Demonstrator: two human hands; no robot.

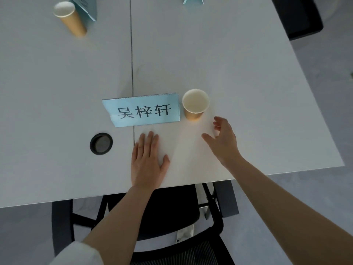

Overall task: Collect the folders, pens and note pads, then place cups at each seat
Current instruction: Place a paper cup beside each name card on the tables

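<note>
A tan paper cup (194,105) stands upright and empty on the white table (238,73), just right of a light blue name card (142,110). My right hand (222,139) hovers below and right of that cup, fingers spread, a small gap away from it. My left hand (148,161) lies flat, palm down, on the table below the name card and holds nothing. A second tan paper cup (69,18) stands at the far left seat. No folders, pens or note pads are in view.
A round black cable grommet (101,143) sits in the table left of my left hand. A black office chair (172,217) is tucked under the near edge. Another blue name card (86,6) stands by the far cup, and a third (193,0) at the top edge. A dark chair (298,16) is at top right.
</note>
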